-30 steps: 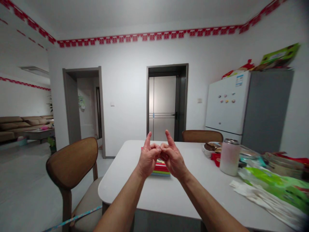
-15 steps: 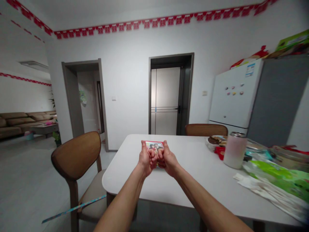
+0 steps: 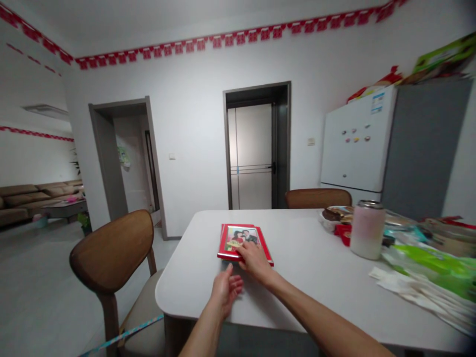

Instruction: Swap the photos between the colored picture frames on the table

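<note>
A red picture frame (image 3: 230,256) with a photo of two people lies face up on the white table (image 3: 186,277). Red edges stick out behind it and to its right, seemingly from another frame underneath. My right hand (image 3: 256,260) grips the near edge of the picture frame, its fingers over the photo and its thumb low at the edge; part of the grip is hidden. Just in front of that edge, my left hand (image 3: 226,290) is open, apart from the frame, thumb up and fingers loosely spread.
On the right of the table stand a pink-and-white tumbler (image 3: 368,230), a green plastic package (image 3: 427,267), white cloth (image 3: 405,292) and bagged items. A wooden chair (image 3: 115,253) is at the left, another chair (image 3: 318,198) behind the table. A fridge (image 3: 353,148) stands at the back right.
Both hands held the framed picture raised between them. Now it lies flat on the table; my left hand has let go and drawn back, while my right hand has moved onto its near edge.
</note>
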A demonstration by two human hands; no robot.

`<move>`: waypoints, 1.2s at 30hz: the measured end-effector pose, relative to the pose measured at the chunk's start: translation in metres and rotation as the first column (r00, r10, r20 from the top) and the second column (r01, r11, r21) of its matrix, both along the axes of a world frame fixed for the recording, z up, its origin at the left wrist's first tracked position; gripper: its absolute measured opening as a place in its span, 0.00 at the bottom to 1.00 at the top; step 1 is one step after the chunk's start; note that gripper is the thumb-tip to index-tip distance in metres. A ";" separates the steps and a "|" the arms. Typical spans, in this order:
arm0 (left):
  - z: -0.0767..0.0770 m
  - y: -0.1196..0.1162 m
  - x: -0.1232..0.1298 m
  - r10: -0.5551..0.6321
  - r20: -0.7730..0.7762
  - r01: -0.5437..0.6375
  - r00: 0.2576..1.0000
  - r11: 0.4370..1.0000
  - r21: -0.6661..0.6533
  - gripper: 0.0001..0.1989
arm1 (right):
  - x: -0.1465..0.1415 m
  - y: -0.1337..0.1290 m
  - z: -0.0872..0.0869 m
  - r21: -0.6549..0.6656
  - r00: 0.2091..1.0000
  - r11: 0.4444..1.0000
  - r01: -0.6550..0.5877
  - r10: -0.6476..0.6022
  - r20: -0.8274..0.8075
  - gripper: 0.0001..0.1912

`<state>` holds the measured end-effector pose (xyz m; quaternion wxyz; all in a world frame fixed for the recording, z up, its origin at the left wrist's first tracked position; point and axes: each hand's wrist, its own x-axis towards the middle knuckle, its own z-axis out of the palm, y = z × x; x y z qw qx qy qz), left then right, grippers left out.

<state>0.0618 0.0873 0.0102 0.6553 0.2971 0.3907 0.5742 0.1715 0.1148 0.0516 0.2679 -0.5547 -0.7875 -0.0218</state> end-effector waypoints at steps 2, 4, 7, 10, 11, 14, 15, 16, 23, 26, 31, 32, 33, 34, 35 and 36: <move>0.001 -0.006 0.008 0.042 0.060 -0.047 0.997 0.995 0.092 0.15 | -0.001 -0.020 -0.004 0.007 0.998 0.998 -0.061 0.061 -0.003 0.17; 0.008 -0.017 0.015 0.122 0.104 -0.140 0.987 0.971 0.193 0.15 | -0.001 -0.043 -0.005 0.001 0.984 0.992 -0.127 0.126 -0.123 0.18; 0.022 -0.046 0.021 0.269 -0.011 -0.250 0.963 0.908 0.335 0.16 | 0.003 -0.077 0.007 -0.035 0.838 0.966 -0.255 0.203 -0.507 0.21; 0.035 -0.084 0.022 0.330 -0.246 -0.172 0.911 0.847 0.503 0.17 | 0.014 -0.106 0.026 -0.056 0.445 0.925 -0.377 0.128 -0.886 0.26; 0.037 -0.097 0.023 0.326 -0.310 -0.099 0.893 0.815 0.571 0.18 | 0.018 -0.114 0.031 -0.058 0.304 0.914 -0.402 0.073 -0.950 0.28; 0.030 -0.124 0.027 0.393 -0.461 0.115 0.796 0.649 0.752 0.22 | 0.029 -0.133 0.034 -0.077 0.037 0.896 -0.437 -0.067 -0.997 0.31; 0.023 -0.128 0.029 0.457 -0.498 0.169 0.737 0.588 0.791 0.23 | 0.033 -0.137 0.030 -0.092 0.007 0.885 -0.456 -0.100 -0.995 0.31; 0.014 -0.131 0.031 0.533 -0.529 0.218 0.660 0.538 0.815 0.23 | 0.036 -0.139 0.025 -0.111 -0.002 0.871 -0.479 -0.128 -0.992 0.31; -0.057 -0.111 0.047 0.916 -0.401 0.458 0.023 0.346 0.818 0.17 | 0.055 -0.119 -0.026 -0.228 0.152 0.783 -0.578 -0.171 -0.974 0.26; -0.063 -0.107 0.053 0.937 -0.346 0.520 -0.036 0.314 0.794 0.14 | 0.064 -0.099 -0.041 -0.339 0.452 0.859 -0.385 -0.145 -0.880 0.25; -0.047 -0.113 0.057 0.795 -0.594 0.704 -0.121 0.490 0.513 0.18 | 0.074 -0.081 -0.051 -0.323 0.884 0.946 0.033 -0.178 -0.433 0.23; -0.044 -0.115 0.058 0.751 -0.646 0.718 -0.138 0.525 0.456 0.19 | 0.074 -0.080 -0.051 -0.299 0.920 0.951 0.074 -0.180 -0.347 0.22; -0.042 -0.115 0.060 0.702 -0.696 0.727 -0.151 0.556 0.403 0.20 | 0.074 -0.079 -0.051 -0.272 0.945 0.957 0.099 -0.176 -0.274 0.21; -0.039 -0.116 0.060 0.651 -0.742 0.732 -0.157 0.581 0.355 0.20 | 0.073 -0.079 -0.050 -0.247 0.963 0.962 0.112 -0.167 -0.214 0.21; -0.037 -0.116 0.060 0.598 -0.786 0.734 -0.156 0.602 0.313 0.21 | 0.073 -0.078 -0.049 -0.224 0.974 0.968 0.113 -0.152 -0.166 0.20; -0.035 -0.116 0.058 0.542 -0.828 0.737 -0.147 0.618 0.274 0.21 | 0.072 -0.077 -0.048 -0.204 0.983 0.973 0.106 -0.133 -0.129 0.19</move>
